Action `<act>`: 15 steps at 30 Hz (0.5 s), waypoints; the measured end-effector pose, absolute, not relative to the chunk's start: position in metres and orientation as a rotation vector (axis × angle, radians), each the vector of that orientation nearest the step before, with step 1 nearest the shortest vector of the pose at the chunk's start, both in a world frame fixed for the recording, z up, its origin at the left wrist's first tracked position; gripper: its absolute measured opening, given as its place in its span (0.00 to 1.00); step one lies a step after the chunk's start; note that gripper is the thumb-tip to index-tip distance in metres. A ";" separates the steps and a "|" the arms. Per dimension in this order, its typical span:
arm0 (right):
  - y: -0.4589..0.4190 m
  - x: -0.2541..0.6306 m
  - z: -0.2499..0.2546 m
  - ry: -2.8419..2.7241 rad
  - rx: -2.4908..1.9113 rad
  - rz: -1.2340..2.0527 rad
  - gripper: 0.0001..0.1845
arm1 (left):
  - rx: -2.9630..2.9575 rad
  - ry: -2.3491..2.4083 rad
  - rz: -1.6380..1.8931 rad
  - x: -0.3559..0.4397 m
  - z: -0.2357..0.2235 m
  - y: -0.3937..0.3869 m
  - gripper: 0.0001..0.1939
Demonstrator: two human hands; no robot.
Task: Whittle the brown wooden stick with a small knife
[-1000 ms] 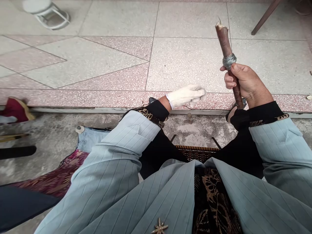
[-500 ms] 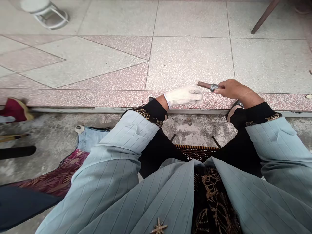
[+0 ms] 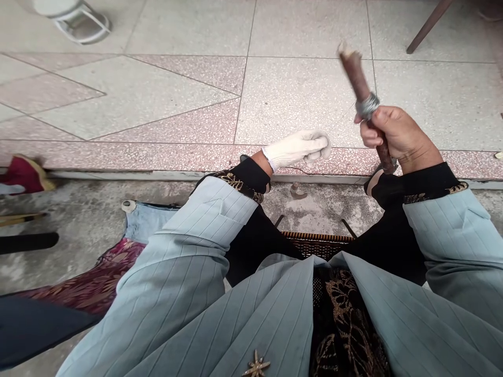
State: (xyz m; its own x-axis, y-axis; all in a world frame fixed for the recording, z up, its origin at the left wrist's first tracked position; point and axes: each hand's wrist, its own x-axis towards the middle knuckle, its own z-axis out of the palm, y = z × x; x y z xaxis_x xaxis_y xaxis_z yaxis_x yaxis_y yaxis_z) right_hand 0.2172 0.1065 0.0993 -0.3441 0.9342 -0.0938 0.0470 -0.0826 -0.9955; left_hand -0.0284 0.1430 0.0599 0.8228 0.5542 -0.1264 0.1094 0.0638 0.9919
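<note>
My right hand [image 3: 401, 133] is bare and wrapped round a short brown wooden stick [image 3: 356, 76], which it holds up at a tilt. The stick's far end is pale and ragged. Silvery wire [image 3: 368, 106] is wound in a thick coil round its middle, just above my fingers. My left hand [image 3: 301, 147], in a white knitted glove, is closed over the step edge. A fine strand runs from the coil towards the glove, and a thin dark strand shows under it. What lies inside the gloved fingers is hidden.
A pink and grey terrazzo step [image 3: 176, 152] crosses ahead. Below it, a small curved thing [image 3: 298, 191] shows against rough concrete [image 3: 322, 209]. A white stool [image 3: 80, 23] stands at the far left and a brown leg [image 3: 428, 26] at the far right. Another person's red shoe [image 3: 23, 173] is at left.
My right hand has swung the stick upward and away from the glove, turning it from nearly level to steep. My gloved left hand has risen slightly.
</note>
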 end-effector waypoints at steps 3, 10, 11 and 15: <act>0.117 0.218 0.093 -1.256 -1.154 1.386 0.23 | 1.476 0.565 0.280 -0.025 0.060 0.140 0.17; 0.131 0.222 0.063 -1.515 -1.740 0.935 0.22 | 1.518 0.476 0.139 -0.024 0.059 0.138 0.17; 0.131 0.222 0.061 -1.658 -1.850 0.838 0.22 | 1.532 0.476 0.126 -0.025 0.059 0.138 0.17; 0.129 0.218 0.058 -2.160 -2.123 0.600 0.18 | 1.565 0.516 0.141 -0.027 0.058 0.139 0.15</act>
